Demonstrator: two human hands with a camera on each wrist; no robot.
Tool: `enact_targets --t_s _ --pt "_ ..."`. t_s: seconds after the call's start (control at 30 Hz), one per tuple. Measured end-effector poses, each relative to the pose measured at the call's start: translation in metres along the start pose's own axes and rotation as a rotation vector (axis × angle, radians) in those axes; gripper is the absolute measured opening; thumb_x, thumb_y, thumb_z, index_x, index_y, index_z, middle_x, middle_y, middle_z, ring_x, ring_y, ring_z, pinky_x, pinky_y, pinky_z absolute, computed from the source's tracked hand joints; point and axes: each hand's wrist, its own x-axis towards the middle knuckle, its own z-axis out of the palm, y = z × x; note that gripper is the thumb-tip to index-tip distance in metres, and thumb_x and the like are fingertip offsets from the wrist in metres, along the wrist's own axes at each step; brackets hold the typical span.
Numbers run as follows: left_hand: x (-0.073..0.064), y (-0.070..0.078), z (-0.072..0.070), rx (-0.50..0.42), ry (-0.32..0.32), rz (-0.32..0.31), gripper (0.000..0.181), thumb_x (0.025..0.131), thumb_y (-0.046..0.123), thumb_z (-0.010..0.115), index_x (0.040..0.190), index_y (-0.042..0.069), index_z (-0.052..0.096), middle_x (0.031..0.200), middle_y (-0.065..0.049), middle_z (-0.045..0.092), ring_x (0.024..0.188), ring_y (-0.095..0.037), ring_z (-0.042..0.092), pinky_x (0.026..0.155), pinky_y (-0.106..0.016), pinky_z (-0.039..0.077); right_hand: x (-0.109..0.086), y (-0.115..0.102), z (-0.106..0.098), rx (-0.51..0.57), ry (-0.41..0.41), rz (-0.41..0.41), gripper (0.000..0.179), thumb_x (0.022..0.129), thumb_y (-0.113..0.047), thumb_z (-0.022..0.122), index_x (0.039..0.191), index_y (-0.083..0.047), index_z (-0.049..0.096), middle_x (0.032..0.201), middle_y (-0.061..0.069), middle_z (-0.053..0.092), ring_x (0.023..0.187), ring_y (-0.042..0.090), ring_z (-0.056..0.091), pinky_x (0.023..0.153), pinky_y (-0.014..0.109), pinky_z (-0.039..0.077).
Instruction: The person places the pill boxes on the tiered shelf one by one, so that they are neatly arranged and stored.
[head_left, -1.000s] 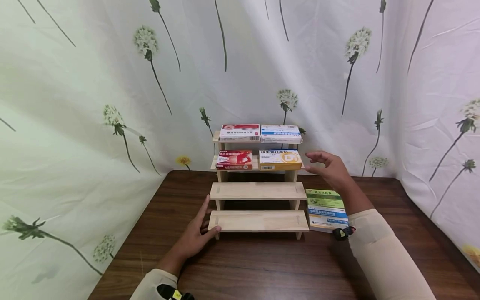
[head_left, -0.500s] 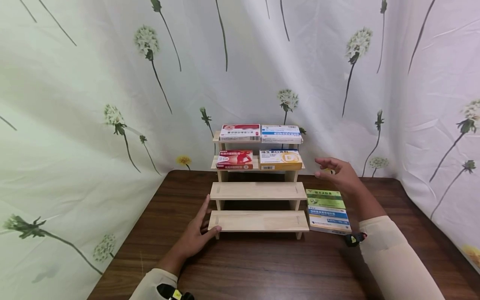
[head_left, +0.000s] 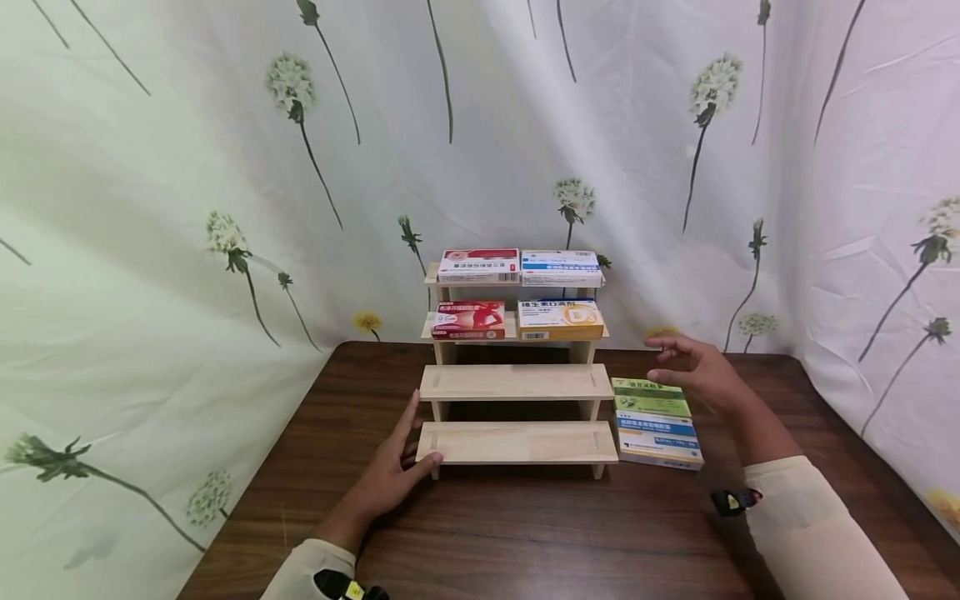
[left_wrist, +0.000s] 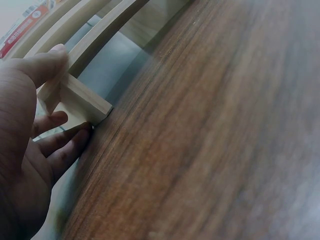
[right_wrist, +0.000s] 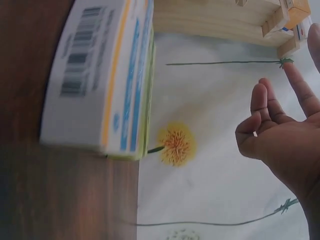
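A stepped wooden display rack (head_left: 517, 442) stands on the dark table. My left hand (head_left: 388, 475) holds the left end of its lowest step, thumb on top and fingers by the side; the left wrist view shows the thumb on the board (left_wrist: 100, 42). My right hand (head_left: 701, 375) hovers with loosely bent fingers and nothing in them. Just below and left of it lie a green medicine box (head_left: 651, 398) and a blue-and-white medicine box (head_left: 658, 442), which looms large in the right wrist view. The rack's two lower steps hold no boxes.
Higher on the rack sit a red box (head_left: 468, 320), a yellow-and-white vitamin D box (head_left: 560, 320), a red-and-white box (head_left: 478, 265) and a blue-and-white box (head_left: 561, 267). A flower-print cloth (head_left: 495, 183) hangs behind the table (head_left: 510, 533).
My right hand has moved right and down, away from the vitamin D box, toward the boxes on the table. The left hand has stayed at the rack's lowest step.
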Motion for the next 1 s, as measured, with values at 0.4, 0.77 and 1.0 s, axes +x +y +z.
enact_targets --t_s 0.4,0.77,1.0 --pt "-0.001 -0.001 0.000 0.016 0.004 -0.011 0.102 0.106 0.027 0.075 0.177 0.037 0.003 0.166 -0.033 0.043 0.140 -0.049 0.063 0.105 -0.052 0.060 -0.023 0.015 -0.009 -0.008 -0.102 -0.022 0.057 0.098 -0.017 0.084 0.149 -0.002 0.062 0.106 0.008 0.070 0.090 0.011 0.064 0.078 0.029 0.056" --pt "-0.001 -0.002 0.001 0.000 0.001 -0.011 0.102 0.106 0.025 0.075 0.177 0.036 0.003 0.167 -0.033 0.041 0.140 -0.049 0.062 0.105 -0.050 0.060 -0.037 0.025 -0.012 -0.024 -0.181 -0.073 0.051 0.094 -0.012 0.086 0.141 -0.001 0.071 0.119 0.022 0.065 0.075 0.017 0.053 0.068 0.030 0.046" --pt "-0.001 0.001 0.001 0.001 0.003 -0.027 0.102 0.106 0.026 0.075 0.177 0.036 0.003 0.167 -0.034 0.041 0.140 -0.049 0.062 0.106 -0.050 0.060 -0.045 0.031 -0.013 -0.048 -0.226 -0.057 0.053 0.094 -0.015 0.087 0.142 0.000 0.070 0.144 0.028 0.061 0.078 0.013 0.056 0.070 0.028 0.048"
